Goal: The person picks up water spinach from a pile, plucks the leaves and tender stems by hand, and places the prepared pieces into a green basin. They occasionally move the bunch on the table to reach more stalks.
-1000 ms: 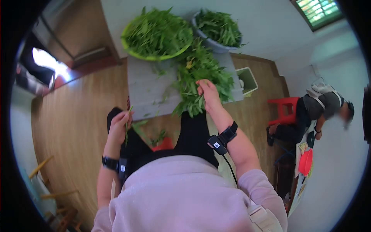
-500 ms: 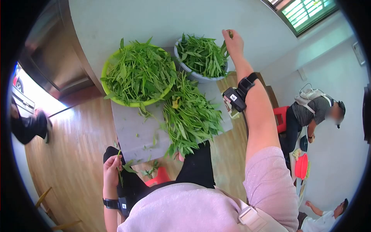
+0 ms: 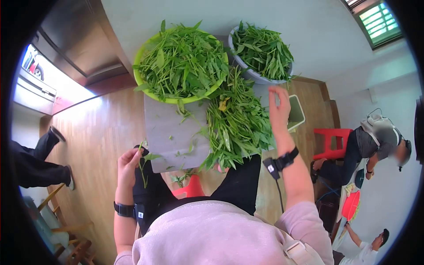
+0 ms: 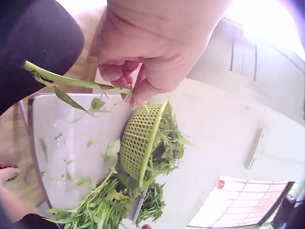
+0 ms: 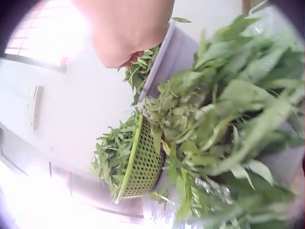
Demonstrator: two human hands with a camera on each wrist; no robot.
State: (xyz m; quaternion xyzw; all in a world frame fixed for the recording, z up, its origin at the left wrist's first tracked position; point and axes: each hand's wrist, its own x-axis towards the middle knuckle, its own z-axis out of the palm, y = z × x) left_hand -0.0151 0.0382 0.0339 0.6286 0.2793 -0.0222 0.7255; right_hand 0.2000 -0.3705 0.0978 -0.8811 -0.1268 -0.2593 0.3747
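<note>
My left hand (image 3: 128,167) pinches a stem of water spinach (image 4: 71,82) between thumb and fingertips, over the near left corner of the table. A few small leaves hang from that stem. To the right, my right hand (image 3: 279,110) is in the air beside the grey-blue basin (image 3: 240,62), its fingers loosely bent with nothing seen between them. Water spinach leaves fill this basin. A loose pile of water spinach (image 3: 238,121) lies on the table, left of the right hand. The yellow-green basket (image 3: 139,75), heaped with leaves, stands at the back left.
Leaf scraps lie on the grey tabletop (image 3: 163,128). Beyond its right edge stands a pale bin (image 3: 300,112). A red stool (image 3: 192,187) with trimmings is between my knees. One person (image 3: 375,137) sits by another red stool at right; another person's legs (image 3: 44,163) show at left.
My right hand reached out past the grey-blue basin holding a piece of greens, then drew back with nothing seen in it. The left hand kept its stem. Legs came into view at left.
</note>
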